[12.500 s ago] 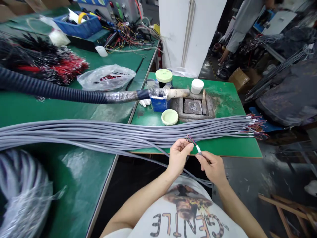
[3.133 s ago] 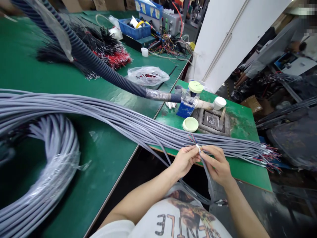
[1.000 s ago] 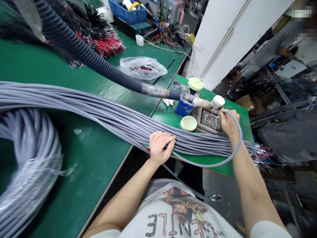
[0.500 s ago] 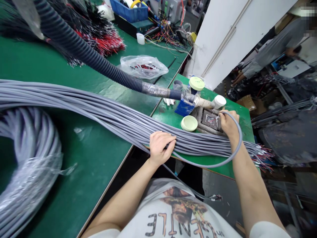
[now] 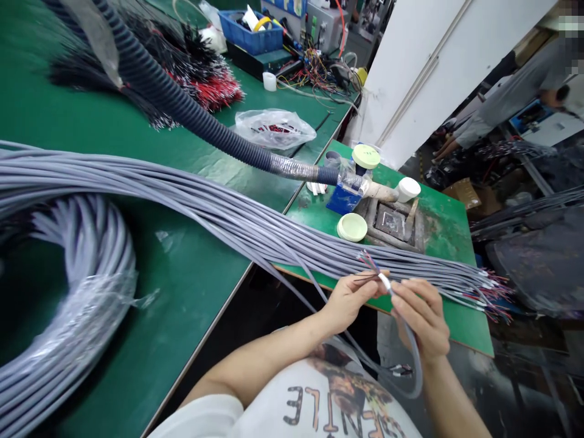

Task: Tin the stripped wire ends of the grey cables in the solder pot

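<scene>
My right hand point(image 5: 424, 313) is closed round a grey cable point(image 5: 414, 353) just behind its stripped end. A white sleeve point(image 5: 384, 281) covers the cable near that end, and thin red, blue and dark wires point(image 5: 370, 261) fan out beyond it. With thumb and fingers, my left hand point(image 5: 349, 301) pinches the dark wires beside the sleeve. The cable curves down from my right hand in a loop in front of my shirt. Behind both hands lies a thick bundle of grey cables point(image 5: 255, 219), its stripped ends point(image 5: 495, 292) at the right.
Beyond the bundle stands a square solder pot point(image 5: 395, 222) with a flat stick across it. A corrugated hose point(image 5: 205, 131) ends beside it. Round tubs point(image 5: 352, 227) stand close by. A wrapped cable coil point(image 5: 86, 304) lies left. A person in grey is at the far right.
My right hand has drawn the cable end back from the solder pot towards me. My left hand has left the bundle, moved right and taken hold of the wires.
</scene>
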Available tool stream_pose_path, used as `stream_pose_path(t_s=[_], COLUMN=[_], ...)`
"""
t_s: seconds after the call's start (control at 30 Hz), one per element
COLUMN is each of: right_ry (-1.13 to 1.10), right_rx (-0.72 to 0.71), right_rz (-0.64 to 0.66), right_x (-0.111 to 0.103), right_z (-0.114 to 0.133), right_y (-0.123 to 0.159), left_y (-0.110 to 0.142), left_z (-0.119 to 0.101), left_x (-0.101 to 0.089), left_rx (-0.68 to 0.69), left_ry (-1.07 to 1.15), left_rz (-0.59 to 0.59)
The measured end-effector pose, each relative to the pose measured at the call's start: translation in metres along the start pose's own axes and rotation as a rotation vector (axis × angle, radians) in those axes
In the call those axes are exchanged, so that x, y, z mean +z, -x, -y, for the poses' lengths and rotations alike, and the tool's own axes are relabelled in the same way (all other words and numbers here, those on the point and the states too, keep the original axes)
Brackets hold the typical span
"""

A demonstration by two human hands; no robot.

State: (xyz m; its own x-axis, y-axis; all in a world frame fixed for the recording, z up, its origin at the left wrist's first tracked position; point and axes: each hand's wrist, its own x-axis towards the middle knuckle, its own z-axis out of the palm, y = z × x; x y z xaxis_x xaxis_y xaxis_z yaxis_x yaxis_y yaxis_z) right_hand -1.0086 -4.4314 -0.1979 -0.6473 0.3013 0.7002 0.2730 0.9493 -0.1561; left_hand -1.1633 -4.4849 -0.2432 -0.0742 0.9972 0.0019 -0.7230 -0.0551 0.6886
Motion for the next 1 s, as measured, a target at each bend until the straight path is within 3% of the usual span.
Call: stream_pose_path(t_s=[0.27,0.77,0.87,1.0], right_ry=[-0.102,-0.167,-0.193,-0.152], right_rx=[0.042,0.106,0.076,0.098], right_rz=[0.028,0.038,0.110,0.260], right_x=[0.000,-0.003,-0.005,-0.027], right_z=[0.011,0.019,0.027,0.037], right_y=[0.045,0.058,0.058,0.081], left_y=[0.009,0.012,0.012,0.011], left_z=[0.017,0.021,0.023,0.036], left_x=[-0.003,0.006,0.013,0.025], left_rx=[-0.099,-0.179,-0.233,-0.388], left_ry=[0.153,0.136,0.157,-0.060], left_rz=[0.023,-0.045,0.021,0.263])
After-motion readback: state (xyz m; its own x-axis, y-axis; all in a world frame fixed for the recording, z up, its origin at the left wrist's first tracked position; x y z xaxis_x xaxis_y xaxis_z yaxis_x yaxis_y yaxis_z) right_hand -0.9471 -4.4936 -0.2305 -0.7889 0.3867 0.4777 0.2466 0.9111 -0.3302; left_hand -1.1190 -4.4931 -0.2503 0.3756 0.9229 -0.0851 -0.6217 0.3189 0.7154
